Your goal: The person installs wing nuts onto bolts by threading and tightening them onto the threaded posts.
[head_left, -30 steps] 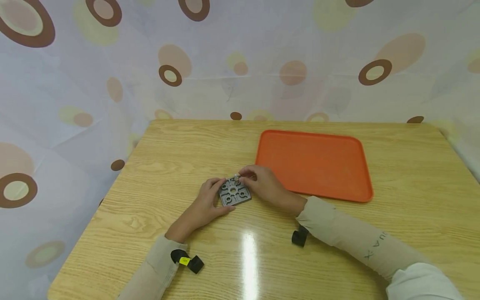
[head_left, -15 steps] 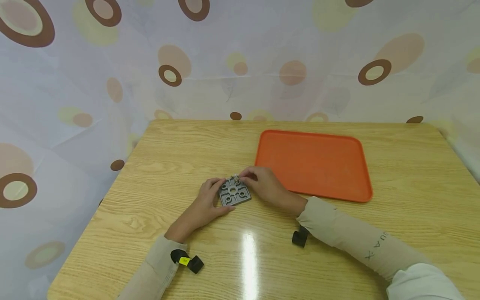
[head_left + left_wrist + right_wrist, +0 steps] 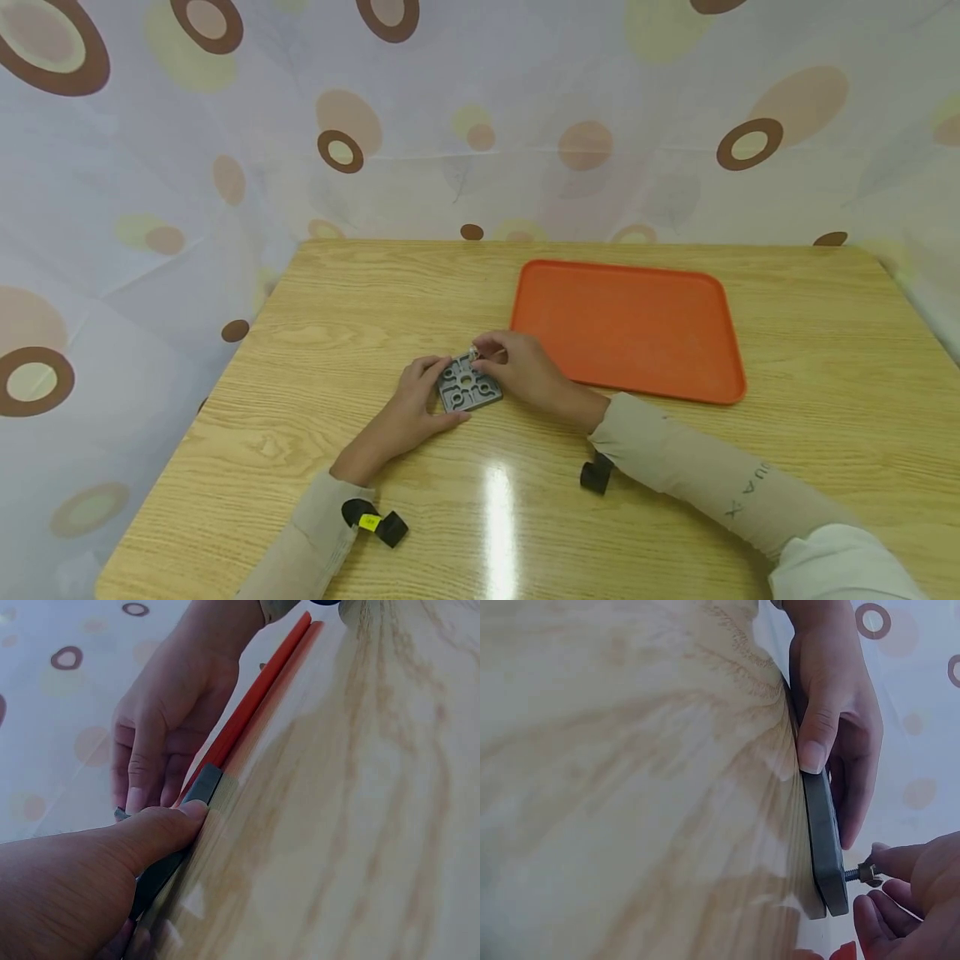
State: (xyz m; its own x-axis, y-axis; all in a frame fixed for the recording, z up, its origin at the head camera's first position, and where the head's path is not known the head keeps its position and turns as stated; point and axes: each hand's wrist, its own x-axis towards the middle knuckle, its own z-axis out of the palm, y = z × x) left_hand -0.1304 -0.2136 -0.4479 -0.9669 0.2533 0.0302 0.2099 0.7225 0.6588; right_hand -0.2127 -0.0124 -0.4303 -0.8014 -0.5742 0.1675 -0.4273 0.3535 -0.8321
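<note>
A grey square metal plate (image 3: 467,381) with round recesses and a centre hole lies flat on the table. My left hand (image 3: 408,408) grips it by two edges, thumb on the near side and fingers at the far left. At the plate's far corner a threaded bolt (image 3: 851,875) stands up, with a small metal wing nut (image 3: 868,873) on it. My right hand (image 3: 528,373) holds the wing nut between thumb and curled fingers, which partly cover it in the head view. In the left wrist view, the plate (image 3: 201,789) shows edge-on under the left thumb.
An orange tray (image 3: 630,329) lies just behind and right of the right hand. The wooden table (image 3: 360,292) runs to a patterned cloth backdrop (image 3: 420,183) at the back and left. Each wrist carries a small black camera (image 3: 390,529).
My right fingers have shifted slightly left and closed in around the wing nut, which showed more fully half a second ago. The left hand and the plate have stayed put.
</note>
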